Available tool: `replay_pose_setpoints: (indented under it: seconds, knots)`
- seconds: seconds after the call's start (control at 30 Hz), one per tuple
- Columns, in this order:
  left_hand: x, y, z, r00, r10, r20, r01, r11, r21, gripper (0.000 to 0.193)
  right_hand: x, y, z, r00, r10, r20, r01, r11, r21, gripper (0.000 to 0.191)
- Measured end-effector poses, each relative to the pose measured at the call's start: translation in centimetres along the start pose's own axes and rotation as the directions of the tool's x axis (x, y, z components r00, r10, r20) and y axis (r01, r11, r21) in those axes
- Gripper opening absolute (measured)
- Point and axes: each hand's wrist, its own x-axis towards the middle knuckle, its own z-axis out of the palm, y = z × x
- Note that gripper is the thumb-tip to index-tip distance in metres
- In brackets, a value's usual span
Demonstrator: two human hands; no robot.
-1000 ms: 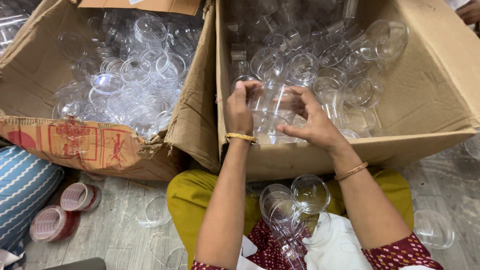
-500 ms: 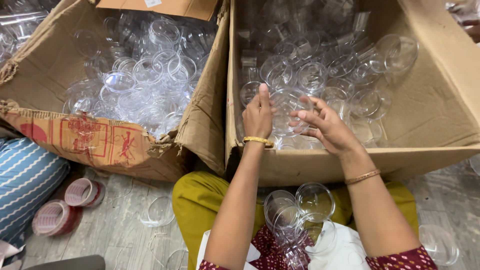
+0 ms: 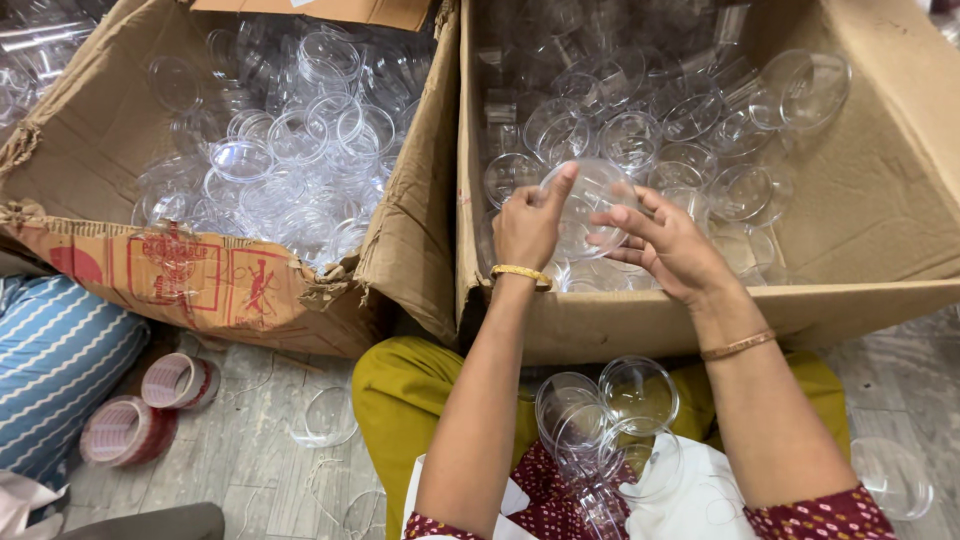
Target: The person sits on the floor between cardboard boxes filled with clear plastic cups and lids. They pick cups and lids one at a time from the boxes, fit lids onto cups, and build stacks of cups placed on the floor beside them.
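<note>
Both my hands reach into the right cardboard box (image 3: 880,240), which is full of clear plastic half-spheres. My left hand (image 3: 528,225) and my right hand (image 3: 665,245) together hold one clear plastic dome (image 3: 590,205) between the fingers, just above the pile. I wear a gold bangle on each wrist. On my lap lies a cluster of several clear domes (image 3: 605,420), nested and overlapping, over a white cloth (image 3: 700,495).
A second open cardboard box (image 3: 120,140) at the left holds many more clear domes. Two rolls of printed red tape (image 3: 150,405) lie on the floor by a blue striped cushion (image 3: 55,365). Loose clear domes (image 3: 325,415) rest on the grey floor, another at the right (image 3: 890,480).
My hands moved deeper into the right box, away from its near wall. The clear piece between them is now turned flat-side toward me and held by the fingertips.
</note>
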Motion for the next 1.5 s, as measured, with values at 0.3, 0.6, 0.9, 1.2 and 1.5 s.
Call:
replay_pose_setpoints:
  seconds: [0.3, 0.6, 0.9, 1.2, 1.5]
  knots:
    - [0.0, -0.6, 0.1, 0.988, -0.012, 0.155, 0.038, 0.985, -0.166, 0.090, -0.3, -0.4, -0.3, 0.999, 0.051, 0.000, -0.051, 0.994, 0.092, 0.067]
    - [-2.0, 0.6, -1.8, 0.822, 0.549, 0.151, -0.266, 0.604, -0.751, 0.087, -1.7, -2.1, 0.7, 0.906, -0.116, 0.408, -0.009, 0.956, 0.292, 0.099]
    - [1.8, -4.0, 2.0, 0.932, 0.334, 0.144, -0.362, 0.892, 0.272, 0.051, -1.9, -1.4, 0.9, 0.985, -0.168, -0.030, 0.170, 0.982, 0.078, 0.123]
    - [2.9, -7.9, 5.5, 0.691, -0.237, 0.682, -0.184, 0.855, 0.484, 0.040, -2.9, -0.2, 0.5, 0.906, -0.419, 0.065, 0.421, 0.871, -0.254, 0.119]
    - [4.5, -8.7, 6.1, 0.617, -0.140, 0.774, -0.112, 0.958, 0.263, 0.040, -20.7, 5.8, -8.9, 0.555, -0.760, -0.339, 0.556, 0.642, -0.528, 0.100]
